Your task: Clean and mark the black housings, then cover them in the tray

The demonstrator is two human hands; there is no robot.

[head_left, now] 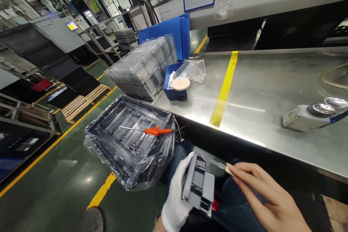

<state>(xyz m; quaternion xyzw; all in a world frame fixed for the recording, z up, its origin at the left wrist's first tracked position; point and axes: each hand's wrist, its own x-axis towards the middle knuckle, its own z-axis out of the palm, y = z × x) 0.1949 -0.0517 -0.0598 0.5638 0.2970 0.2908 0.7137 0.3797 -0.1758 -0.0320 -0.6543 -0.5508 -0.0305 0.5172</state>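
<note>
White-gloved left hand (175,199) curled around a grey moulded plastic part (198,185), gripping it firmly above the person's dark-trousered knees (179,156). Bare right hand (268,192) nearly closed, pinching a slim trimming blade (223,166) with a pale grip; its metal tip sits just beside the part, contact unclear. Left of the knees, a black tray (127,145) wrapped in clear plastic film holds an orange air blow gun (156,131). Stainless steel worktop (261,90) runs ahead, crossed by a yellow tape stripe (224,88). On it: a stack of clear plastic trays (141,67), a small blue bin (174,88) with a round pale disc (181,83) on top, and a clear plastic bag (194,70). Farther right, a fixture with two shiny metal dishes (320,110). Wooden pallet (84,101) on the green floor (54,185).
</note>
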